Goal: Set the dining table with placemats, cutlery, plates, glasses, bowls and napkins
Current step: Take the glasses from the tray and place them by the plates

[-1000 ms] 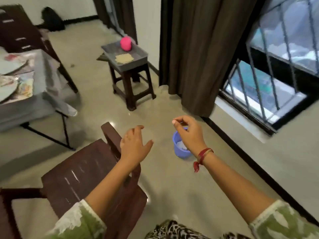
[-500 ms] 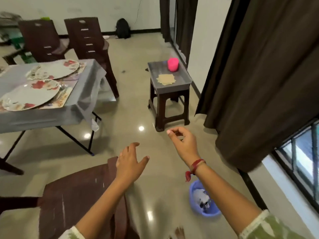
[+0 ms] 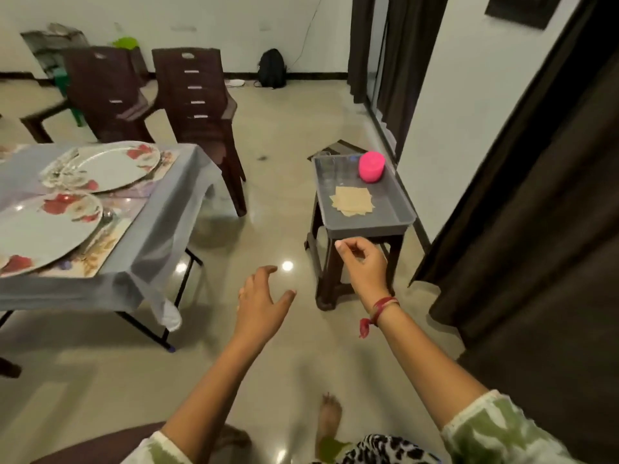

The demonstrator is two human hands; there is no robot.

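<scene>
Head view: two flowered plates, the far plate (image 3: 110, 169) and the near plate (image 3: 40, 229), lie on placemats (image 3: 110, 239) on the grey-clothed counter (image 3: 160, 236) at left. Two dark chairs (image 3: 197, 95) stand behind it. One stool (image 3: 330, 272) at right carries one grey tray (image 3: 397, 212) holding one pink cup (image 3: 371, 166) and one stack of tan napkins (image 3: 351, 202). The left hand (image 3: 264, 299) hovers with fingers spread, empty. The right hand (image 3: 363, 266) has its fingers curled in, with nothing visible in them.

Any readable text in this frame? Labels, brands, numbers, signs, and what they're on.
No text can be read.
The plates show only flower patterns.
The pink container and grey tray show no label.
The framed picture on the wall is dark and cropped; nothing legible.
</scene>
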